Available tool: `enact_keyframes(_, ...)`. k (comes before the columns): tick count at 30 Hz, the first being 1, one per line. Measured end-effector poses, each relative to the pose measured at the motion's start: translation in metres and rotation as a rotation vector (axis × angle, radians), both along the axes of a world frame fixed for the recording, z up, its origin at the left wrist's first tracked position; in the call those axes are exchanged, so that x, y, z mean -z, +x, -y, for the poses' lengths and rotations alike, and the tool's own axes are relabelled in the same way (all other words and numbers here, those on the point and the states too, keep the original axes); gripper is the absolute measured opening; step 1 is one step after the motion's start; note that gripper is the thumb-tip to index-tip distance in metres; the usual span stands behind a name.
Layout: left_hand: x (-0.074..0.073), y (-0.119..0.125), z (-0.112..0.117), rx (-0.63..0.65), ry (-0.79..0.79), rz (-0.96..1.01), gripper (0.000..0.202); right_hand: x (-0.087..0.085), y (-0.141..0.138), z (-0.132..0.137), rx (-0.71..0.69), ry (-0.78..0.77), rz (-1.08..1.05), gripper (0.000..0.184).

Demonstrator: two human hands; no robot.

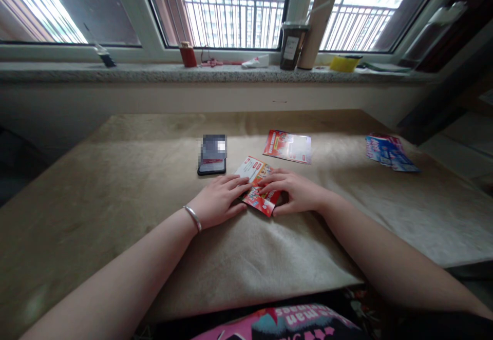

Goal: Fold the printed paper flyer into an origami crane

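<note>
A red and white printed leaflet [257,171] lies flat on the cloth-covered table in front of me. My left hand [221,200], with a silver bangle at the wrist, rests with its fingertips on the leaflet's left edge. Across from it, my right hand [293,191] touches the right side, fingers spread over the print and thumb near the lower corner. Both hands are open and their fingers cover part of the leaflet. Just beyond it lies a second red and white leaflet [288,146]. A phone [212,165], its screen pixelated, is beyond my left hand.
Several blue and pink printed cards [391,153] lie fanned at the table's right. On the granite windowsill [154,74] stand a tall tan cylinder [319,21], a dark lidded container [292,47], a red jar [188,55] and a yellow object [344,63]. The tablecloth [115,186] has soft wrinkles.
</note>
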State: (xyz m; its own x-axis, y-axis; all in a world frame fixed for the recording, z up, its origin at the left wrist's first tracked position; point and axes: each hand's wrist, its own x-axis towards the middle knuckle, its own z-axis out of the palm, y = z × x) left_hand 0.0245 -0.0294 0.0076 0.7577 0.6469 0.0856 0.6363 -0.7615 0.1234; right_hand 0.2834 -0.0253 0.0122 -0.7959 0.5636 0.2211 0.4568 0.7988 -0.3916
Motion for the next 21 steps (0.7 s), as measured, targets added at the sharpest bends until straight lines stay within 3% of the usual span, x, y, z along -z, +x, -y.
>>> enact_keyframes(7,0.002,-0.001,-0.002,0.023,0.011,0.032,0.047,-0.001,0.001,-0.001,-0.015,-0.012,-0.05,0.023)
enact_keyframes(15,0.002,-0.002,-0.001,0.054,0.001,0.057,0.05,0.009,0.012,-0.011,0.013,-0.053,-0.09,0.016)
enact_keyframes(21,0.004,-0.003,0.0,0.041,-0.015,0.002,0.049,0.006,0.017,-0.012,0.033,-0.102,-0.097,0.013)
